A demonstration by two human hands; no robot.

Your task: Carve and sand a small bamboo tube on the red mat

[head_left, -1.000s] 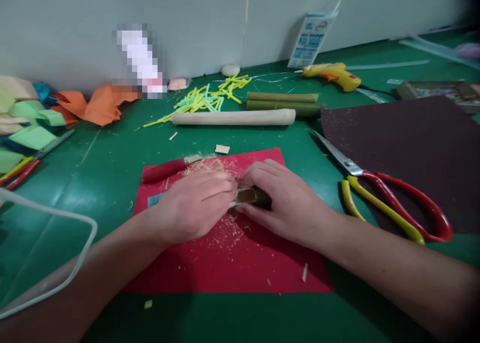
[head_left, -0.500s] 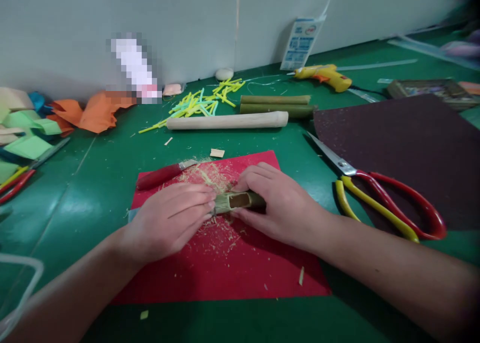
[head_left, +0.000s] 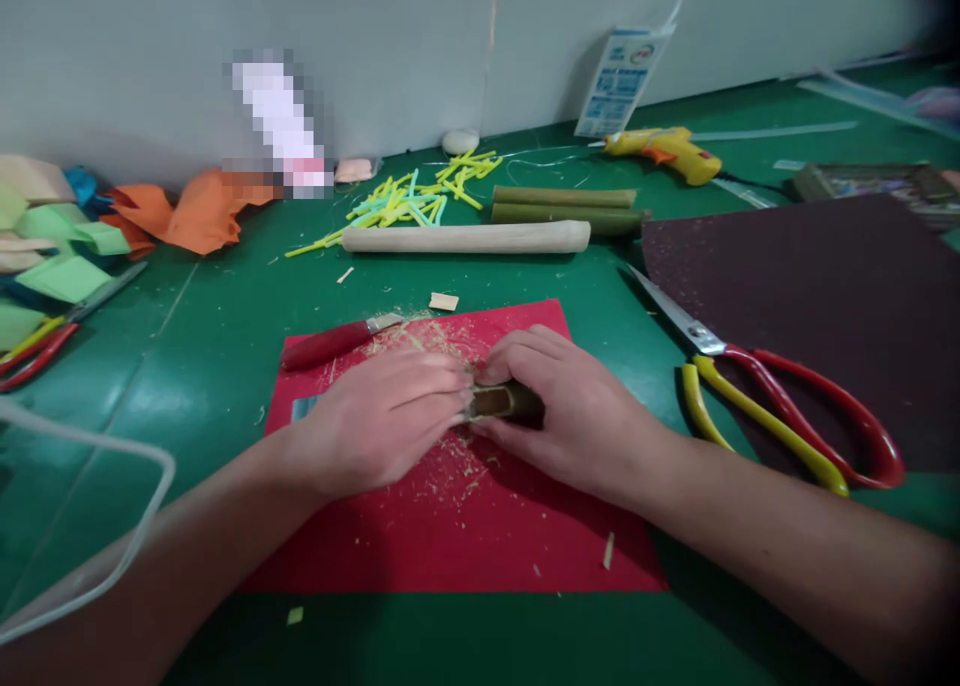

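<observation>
Bamboo pc (head_left: 495, 403) w/ a cut-out opening is low over the red sheet (head_left: 480, 546), btwn our hands. Our R hand (head_left: 574, 401) grasps its right end, thumb on near side, fingers on far side. Our L hand (head_left: 386, 418) has fingertips over the left end; palm's hidden, so we can't tell if it's gripping. Bluish strip (head_left: 303, 407) pokes out on that hand's wrist side. Red-handled knife (head_left: 330, 344) lies nr the sheet's far-left corner, tip by shavings (head_left: 424, 336). Scissors (head_left: 703, 338) lie to our R, partly on dark sheet (head_left: 817, 296).
</observation>
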